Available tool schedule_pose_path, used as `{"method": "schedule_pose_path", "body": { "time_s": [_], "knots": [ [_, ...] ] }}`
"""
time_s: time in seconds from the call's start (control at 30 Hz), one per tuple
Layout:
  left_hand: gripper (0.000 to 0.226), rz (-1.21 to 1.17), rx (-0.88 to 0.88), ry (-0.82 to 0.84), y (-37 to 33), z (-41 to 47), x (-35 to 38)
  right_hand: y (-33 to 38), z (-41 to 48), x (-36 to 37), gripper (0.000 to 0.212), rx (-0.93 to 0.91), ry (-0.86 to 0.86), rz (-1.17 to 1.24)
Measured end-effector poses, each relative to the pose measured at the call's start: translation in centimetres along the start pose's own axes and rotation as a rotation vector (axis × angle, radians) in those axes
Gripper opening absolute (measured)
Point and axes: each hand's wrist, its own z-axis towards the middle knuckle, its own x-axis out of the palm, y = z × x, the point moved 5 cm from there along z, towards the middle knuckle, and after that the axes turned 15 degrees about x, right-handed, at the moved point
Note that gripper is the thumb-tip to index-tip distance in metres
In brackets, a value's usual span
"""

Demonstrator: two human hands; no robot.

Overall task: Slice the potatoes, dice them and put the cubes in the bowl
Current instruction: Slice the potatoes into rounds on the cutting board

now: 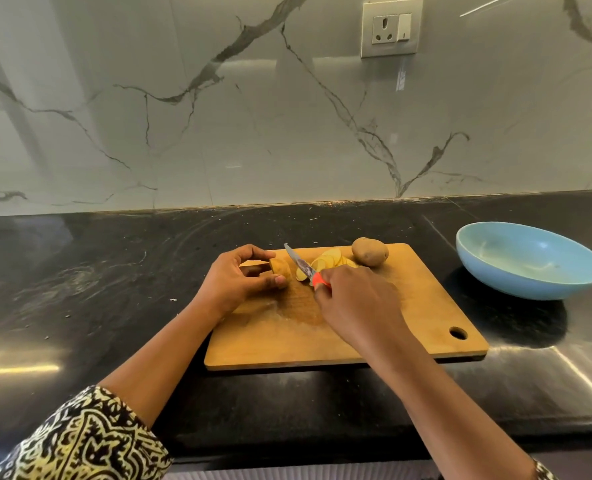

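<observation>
Head view: the potato piece, cut down to a stub with its brown skin on, lies at the far left part of the wooden cutting board. The left hand holds it, with the thumb and curled fingers pinching it from the left. Just to its right, the knife is angled with its tip pointing away and to the left, the blade lying between the stub and a loose fan of pale yellow slices on the board. The right hand is wrapped round the knife's orange handle, and only a short stretch of that handle shows at the fingers. A whole unpeeled potato sits at the board's far edge, touching or just beside the slices on their right.

The board lies on a glossy black countertop and has a hanging hole at its near right corner. A light blue bowl stands on the counter to the right of the board, apart from it. Behind it all rises a white marble wall with grey veins, with a socket plate high on the right. A black-and-cream patterned sleeve covers the left upper arm.
</observation>
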Motion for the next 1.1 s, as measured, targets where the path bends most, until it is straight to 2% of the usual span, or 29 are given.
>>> {"method": "schedule_pose_path", "body": {
  "time_s": [0.47,0.67,1.1],
  "knots": [
    [0.041,0.008,0.026,-0.014,-0.1,0.1,0.1,1.1,1.5,1.1,0.03,-0.021,0.112,0.075],
    [0.044,0.022,0.034,0.0,-0.2,0.1,0.0,1.3,2.7,1.8,0.03,0.025,0.164,0.126],
    [0.044,0.064,0.046,0.0,-0.1,0.2,0.1,2.2,3.3,1.5,0.026,0.071,0.244,0.039]
  ]
}}
